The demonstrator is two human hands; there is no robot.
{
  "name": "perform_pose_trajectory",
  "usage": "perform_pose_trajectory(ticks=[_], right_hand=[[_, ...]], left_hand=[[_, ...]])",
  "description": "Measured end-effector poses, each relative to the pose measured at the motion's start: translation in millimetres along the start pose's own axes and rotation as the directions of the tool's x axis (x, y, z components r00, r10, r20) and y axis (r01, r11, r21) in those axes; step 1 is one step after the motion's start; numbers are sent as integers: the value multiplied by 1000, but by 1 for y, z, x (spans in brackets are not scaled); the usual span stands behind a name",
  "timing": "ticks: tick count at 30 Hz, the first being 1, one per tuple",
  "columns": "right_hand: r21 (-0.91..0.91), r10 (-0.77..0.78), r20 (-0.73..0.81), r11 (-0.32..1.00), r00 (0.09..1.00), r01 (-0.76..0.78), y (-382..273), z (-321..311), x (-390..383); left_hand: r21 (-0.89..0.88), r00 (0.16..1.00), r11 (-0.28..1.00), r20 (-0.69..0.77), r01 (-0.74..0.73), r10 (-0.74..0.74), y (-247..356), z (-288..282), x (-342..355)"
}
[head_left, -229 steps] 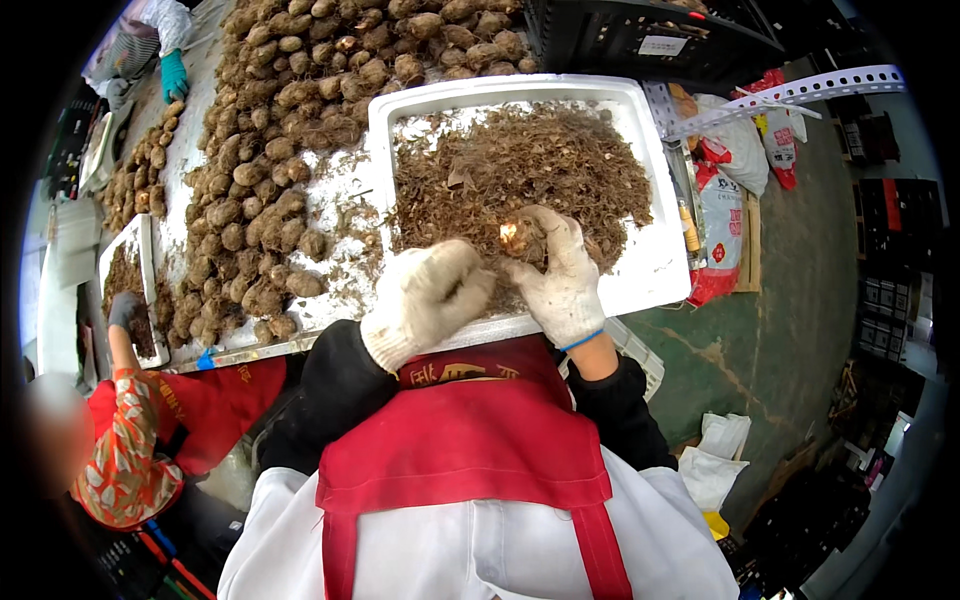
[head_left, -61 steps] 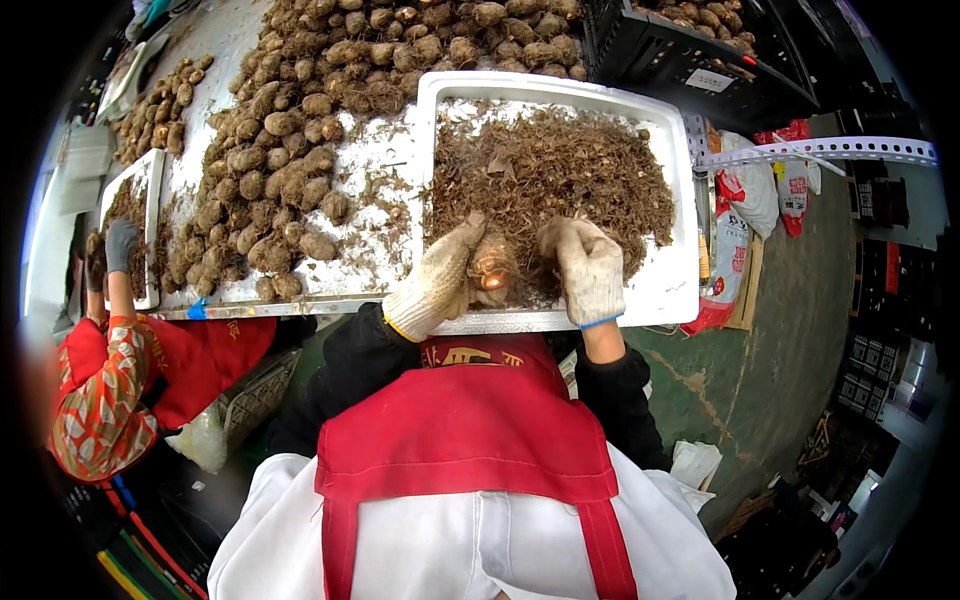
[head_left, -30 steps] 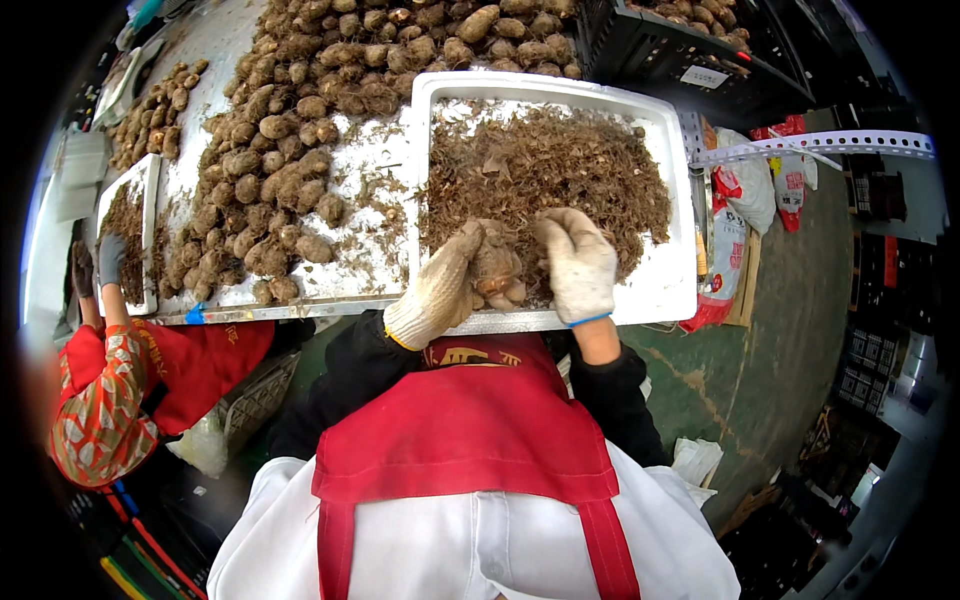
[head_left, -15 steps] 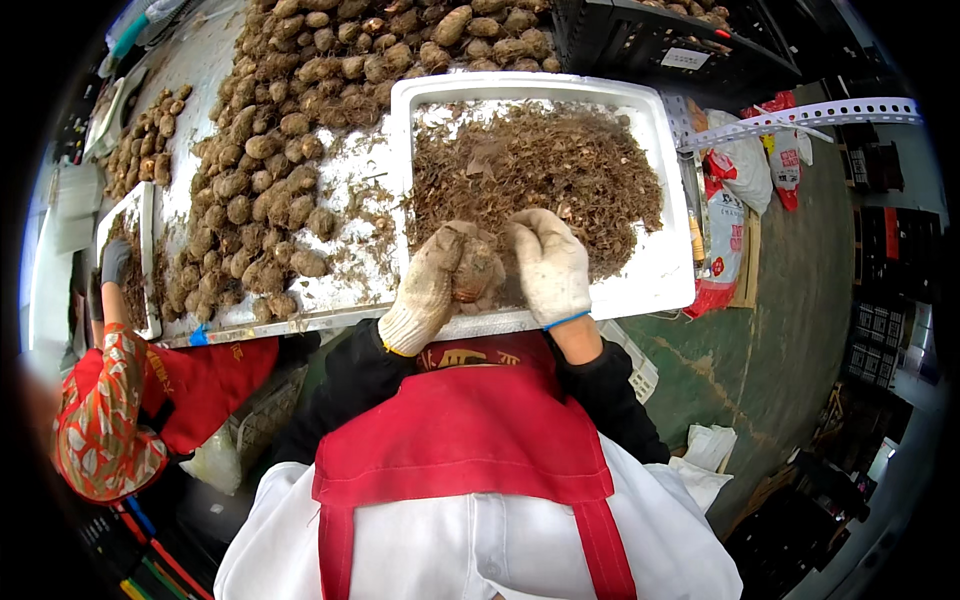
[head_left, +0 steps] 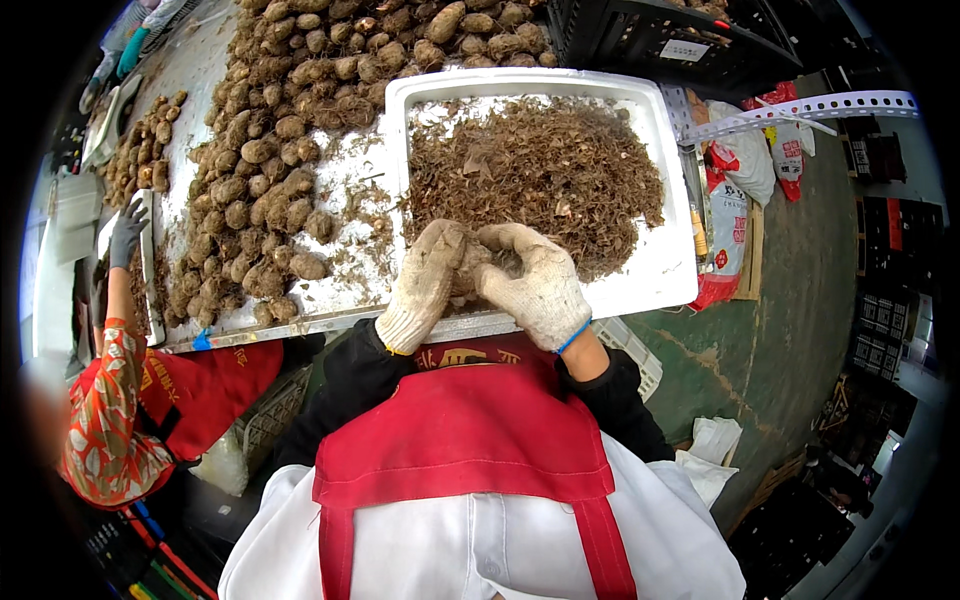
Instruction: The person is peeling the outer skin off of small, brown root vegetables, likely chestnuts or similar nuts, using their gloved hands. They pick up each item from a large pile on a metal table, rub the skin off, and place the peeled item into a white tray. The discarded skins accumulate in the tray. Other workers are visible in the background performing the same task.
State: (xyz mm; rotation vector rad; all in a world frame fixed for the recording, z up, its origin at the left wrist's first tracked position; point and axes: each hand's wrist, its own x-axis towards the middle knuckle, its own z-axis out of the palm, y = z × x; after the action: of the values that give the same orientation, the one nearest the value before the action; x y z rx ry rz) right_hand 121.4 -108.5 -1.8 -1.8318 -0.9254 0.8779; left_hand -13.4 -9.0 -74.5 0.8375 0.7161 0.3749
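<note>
White knitted gloves, dirt-stained, cover both my hands over the near edge of a white foam tray point(head_left: 645, 285). My left hand point(head_left: 425, 285) is wrapped round a brown, fibrous taro point(head_left: 466, 277), which is mostly hidden by the gloves. My right hand point(head_left: 535, 285) is closed against the taro's right side, thumb and fingers bent over it. Beyond the hands, a thick layer of brown fibres and peel scraps point(head_left: 540, 175) fills much of the tray. Left of the tray, many hairy taros point(head_left: 258, 200) lie heaped on the table.
A co-worker's grey-gloved hand point(head_left: 126, 235) is over a smaller white tray point(head_left: 150, 280) at the far left. A black crate point(head_left: 690, 40) stands behind the tray's right side. Beyond a perforated metal strip point(head_left: 800, 108), red and white bags point(head_left: 728, 235) rest at the right.
My right hand has moved left from beside the taro and closed over it. The left hand keeps its hold. At far left, the co-worker's grey-gloved hand has risen with its fingers spread.
</note>
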Motion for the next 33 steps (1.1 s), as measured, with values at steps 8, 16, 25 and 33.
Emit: perform_pose_trajectory(ticks=[8,16,25,33], right_hand=[[127,153,10,980,988,-153,23,-12,0],[-4,51,51,999,997,-50,-10,1,9],[-264,-41,-213,964,976,-17,31,-8,10],[-332,-56,-320,941,946,-57,31,-15,-1]], left_hand=[[-288,962,925,-37,248,-269,27,17,-6],[-4,983,992,138,126,-124,22,7,-11],[-487,956,826,215,282,-200,58,-39,0],[-768,992,631,-46,-112,120,215,-239,62]])
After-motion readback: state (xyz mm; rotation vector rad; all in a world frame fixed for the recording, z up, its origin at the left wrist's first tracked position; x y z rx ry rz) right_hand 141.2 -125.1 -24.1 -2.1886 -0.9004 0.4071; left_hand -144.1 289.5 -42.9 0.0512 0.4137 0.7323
